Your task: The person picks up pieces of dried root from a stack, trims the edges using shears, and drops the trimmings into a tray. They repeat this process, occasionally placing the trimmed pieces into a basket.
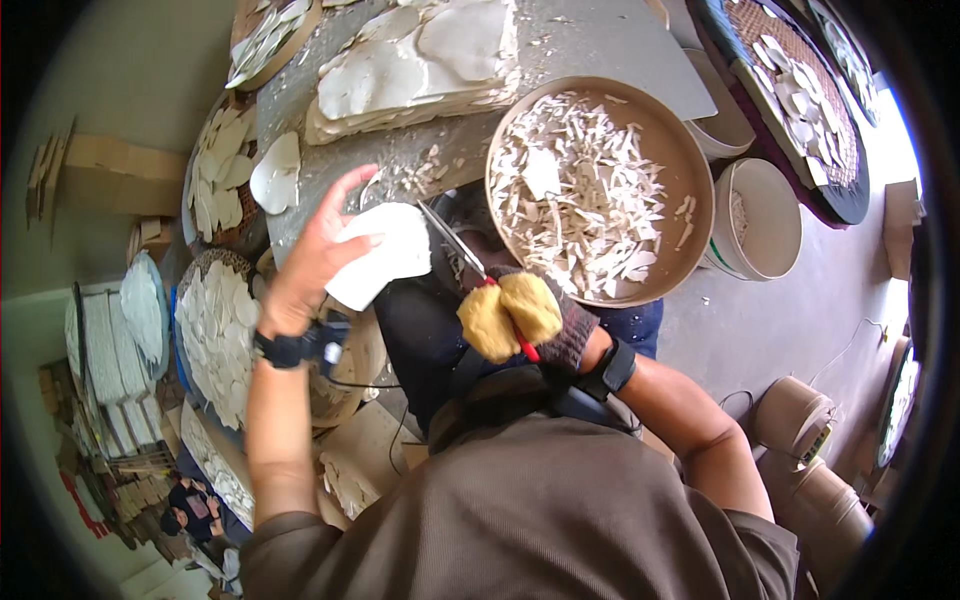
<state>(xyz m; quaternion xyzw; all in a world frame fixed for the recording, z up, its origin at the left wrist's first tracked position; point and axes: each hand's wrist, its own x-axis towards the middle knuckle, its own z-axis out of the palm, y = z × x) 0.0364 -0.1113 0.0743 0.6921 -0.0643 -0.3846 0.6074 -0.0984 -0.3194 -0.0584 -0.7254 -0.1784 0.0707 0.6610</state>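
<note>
My left hand (pixel 310 252) holds a flat white piece (pixel 385 255) with one straight edge and rounded corners. Its thumb lies on top while the index finger sticks out past the piece. My right hand (pixel 550 325), in a brown knit glove, is closed around scissors (pixel 455 240) with red handles wrapped in thick yellow padding. The blades point up and left, their tips by the white piece's right edge. Right of the blades, a round shallow tray (pixel 700 205) holds many white offcuts (pixel 600 200).
Beyond my hands, a stack of white sheets (pixel 420 70) stands on a grey table (pixel 590 45). Round trays of white pieces (pixel 215 340) line the left. At the right are a white bucket (pixel 770 220) and brown drums (pixel 800 420). Another person (pixel 190 510) is far lower left.
</note>
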